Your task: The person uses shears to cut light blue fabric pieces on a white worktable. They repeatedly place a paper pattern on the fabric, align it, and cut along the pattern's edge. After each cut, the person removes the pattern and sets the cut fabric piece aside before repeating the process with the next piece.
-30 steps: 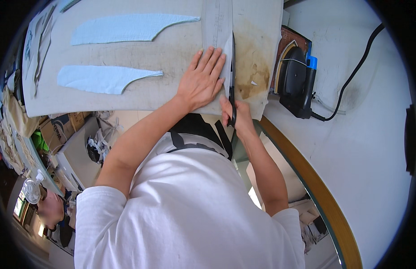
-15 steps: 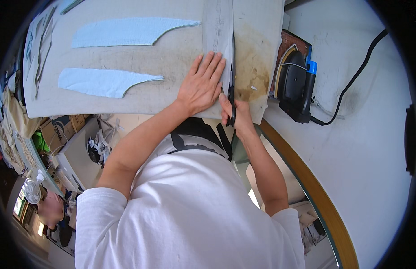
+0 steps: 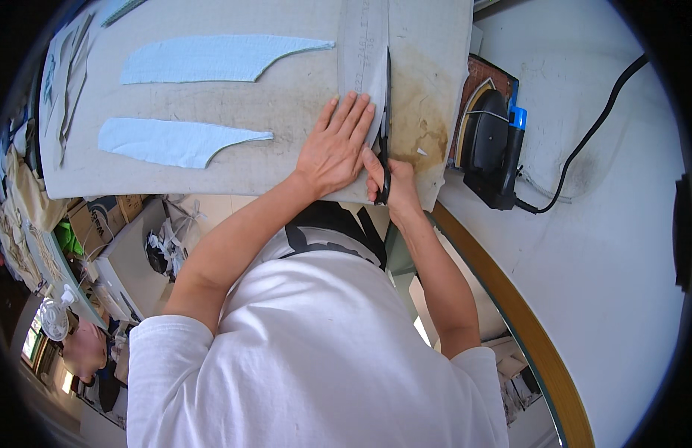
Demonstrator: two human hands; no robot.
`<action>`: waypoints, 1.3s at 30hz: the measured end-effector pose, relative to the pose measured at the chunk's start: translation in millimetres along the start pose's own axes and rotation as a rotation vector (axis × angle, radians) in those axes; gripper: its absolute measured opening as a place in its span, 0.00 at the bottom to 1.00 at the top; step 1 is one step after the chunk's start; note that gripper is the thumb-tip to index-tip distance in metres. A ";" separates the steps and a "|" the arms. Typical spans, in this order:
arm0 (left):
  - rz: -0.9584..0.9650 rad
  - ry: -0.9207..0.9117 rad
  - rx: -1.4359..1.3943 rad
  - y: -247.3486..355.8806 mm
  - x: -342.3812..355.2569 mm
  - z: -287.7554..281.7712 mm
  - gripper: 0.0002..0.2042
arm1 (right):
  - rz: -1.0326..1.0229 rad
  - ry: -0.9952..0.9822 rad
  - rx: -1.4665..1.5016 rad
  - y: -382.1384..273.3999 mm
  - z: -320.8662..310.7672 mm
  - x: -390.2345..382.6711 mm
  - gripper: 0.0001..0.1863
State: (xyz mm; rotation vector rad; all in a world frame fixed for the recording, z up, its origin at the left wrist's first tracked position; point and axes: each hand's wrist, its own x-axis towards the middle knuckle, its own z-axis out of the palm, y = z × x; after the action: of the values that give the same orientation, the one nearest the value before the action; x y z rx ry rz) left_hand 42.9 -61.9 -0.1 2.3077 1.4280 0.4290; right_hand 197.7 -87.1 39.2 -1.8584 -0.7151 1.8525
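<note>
Left hand: fingers spread, pressed flat on pale paper strip atop grey pad | right hand: fingers curled through scissors handles, blades along strip's right edge | advice: keep palm close beside blades, cut in long even strokes, fingertips off the line.

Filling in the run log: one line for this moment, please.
left hand flat on paper pattern | right hand holds scissors along its edge | iron beside
</note>
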 end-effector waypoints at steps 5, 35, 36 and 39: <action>0.006 -0.012 0.026 -1.4 0.5 2.2 0.33 | -0.022 -0.017 -0.024 -7.8 -1.8 13.2 0.29; 0.294 -0.118 -0.183 -29.0 -45.9 -49.4 0.29 | 0.066 0.003 -0.030 69.6 8.4 -66.8 0.28; 0.231 -0.057 -0.091 -36.5 -25.7 -46.1 0.29 | 0.067 -0.007 -0.018 68.9 9.6 -66.2 0.28; 0.120 0.085 0.137 -61.5 35.4 -34.4 0.29 | 0.071 -0.035 0.009 63.6 8.4 -68.8 0.26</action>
State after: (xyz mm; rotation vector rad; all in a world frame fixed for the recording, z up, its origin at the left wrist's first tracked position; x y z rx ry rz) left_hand -5.2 0.5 2.5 2.5213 1.4029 0.4836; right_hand 194.7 -180.0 53.2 -1.8734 -0.6592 1.9335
